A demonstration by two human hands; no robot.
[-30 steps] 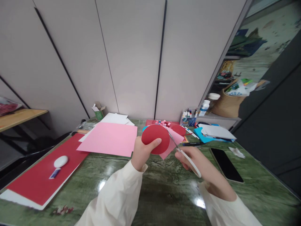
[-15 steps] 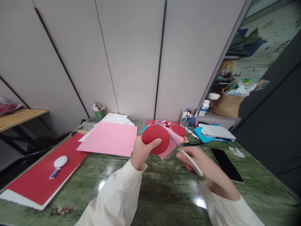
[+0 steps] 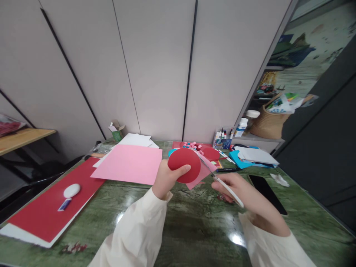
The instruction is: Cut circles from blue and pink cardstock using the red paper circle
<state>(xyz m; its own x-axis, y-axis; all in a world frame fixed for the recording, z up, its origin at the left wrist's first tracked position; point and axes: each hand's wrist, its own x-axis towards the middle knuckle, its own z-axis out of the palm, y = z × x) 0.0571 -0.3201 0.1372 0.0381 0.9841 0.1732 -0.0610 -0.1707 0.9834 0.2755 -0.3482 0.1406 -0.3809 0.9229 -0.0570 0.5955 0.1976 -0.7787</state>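
Observation:
My left hand grips a red paper circle, its thumb lying across the front. Behind the circle, a piece of pink paper sticks out to the right and below. In my right hand is a pair of scissors with white handles. Its blades reach up and left along the circle's right edge, over the pink paper. Whether the blades are fully closed I cannot tell. Beyond the hands lie another red circle and a heap of small pink and red pieces.
Left of my hands lie a large pink sheet and a red sheet bearing a white oval object. To the right are a black phone, blue and white papers and a marker box.
My right hand and the scissors have shifted slightly to the right, and the blades sit a little differently on the pink paper. My left hand and the circle have hardly moved.

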